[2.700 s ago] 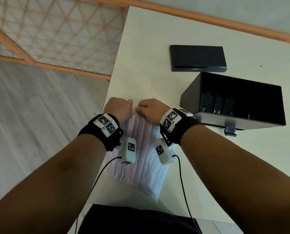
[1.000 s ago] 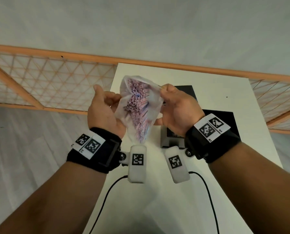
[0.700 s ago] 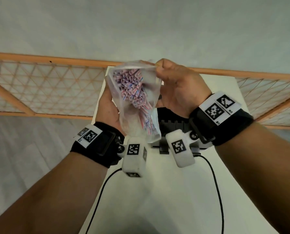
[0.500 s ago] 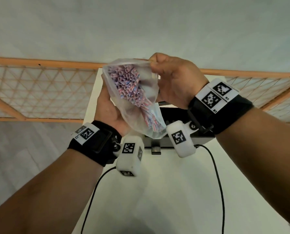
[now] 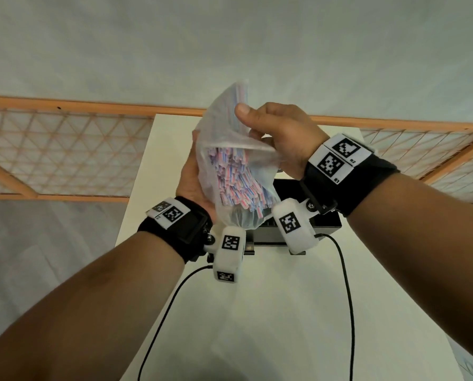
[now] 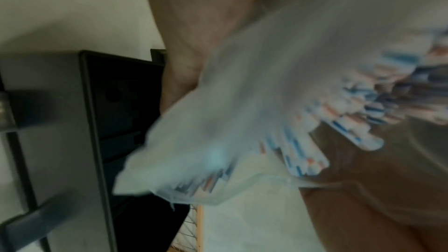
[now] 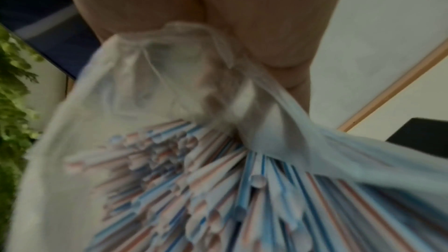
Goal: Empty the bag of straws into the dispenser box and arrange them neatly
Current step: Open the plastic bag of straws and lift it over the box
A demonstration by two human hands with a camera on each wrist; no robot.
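A clear plastic bag [image 5: 224, 138] of red-and-blue striped straws [image 5: 234, 178] is held up in the air, tipped steeply. The straw ends point down toward the black dispenser box [image 5: 323, 224] on the table behind my wrists. My left hand [image 5: 192, 177] cups the bag's left side, its fingers hidden behind the plastic. My right hand [image 5: 273, 133] pinches a fold of the bag near its upper part, thumb on top. The right wrist view shows bunched plastic [image 7: 169, 60] and straws [image 7: 218, 189] fanning out. In the blurred left wrist view, the bag [image 6: 218, 122] hangs over the open box [image 6: 60, 122].
The white table [image 5: 257, 312] stretches toward me, with two black cables [image 5: 345, 298] trailing from the wrist cameras. An orange rail with lattice panels [image 5: 64, 149] runs behind the table. Grey floor lies to the left. Green foliage [image 7: 12, 102] shows in the right wrist view.
The bag has come up off the table and been tipped over, so the straw ends now point down at the box. My right hand's grip has moved higher on the plastic.
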